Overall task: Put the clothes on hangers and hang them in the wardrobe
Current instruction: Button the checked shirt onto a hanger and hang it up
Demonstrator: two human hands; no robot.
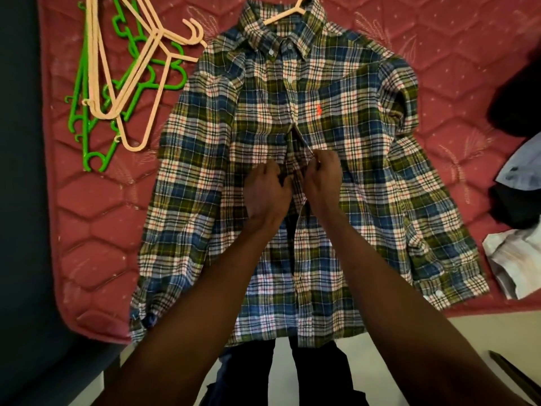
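Observation:
A plaid shirt (pixel 351 159) in blue, green and white lies flat on its back across the red quilted mattress (pixel 96 218), sleeves spread. A cream hanger (pixel 288 13) sits inside its collar, the hook pointing away from me. The top buttons are fastened. My left hand (pixel 268 190) and my right hand (pixel 320 177) meet at the middle of the front placket, each pinching one edge of the shirt fabric with curled fingers. Below my hands the placket gapes open.
A heap of green and cream hangers (pixel 123 74) lies at the mattress's upper left. More clothes lie at the right edge: a dark garment (pixel 515 104), a light blue one (pixel 519 168), a white one (pixel 515 259). The pale floor (pixel 439 332) lies below the mattress's near edge.

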